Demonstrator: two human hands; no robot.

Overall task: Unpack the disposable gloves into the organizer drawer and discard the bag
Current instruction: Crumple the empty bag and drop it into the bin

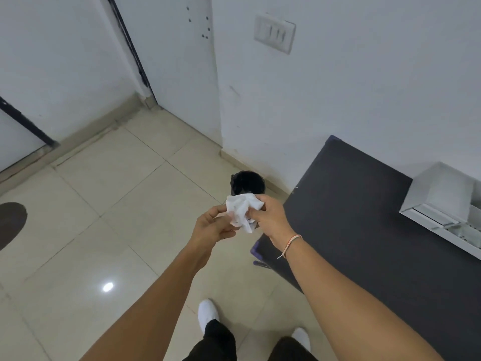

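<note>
A crumpled white bag (242, 210) is held between both hands in front of me, above the floor. My right hand (272, 217) grips its right side with closed fingers. My left hand (213, 226) pinches its left edge between thumb and fingers. Just beyond the bag, a small black bin (247, 182) with a dark liner stands on the floor by the wall. The white organizer (447, 204) sits at the right on a dark table (364, 217), one drawer pulled open at its lower edge.
Beige tiled floor (117, 204) spreads to the left. A white wall with a switch plate (274, 33) rises behind the bin. A door frame (130, 48) stands at the back left. A dark round object (10, 222) lies at the left edge. My white shoes (207, 315) show below.
</note>
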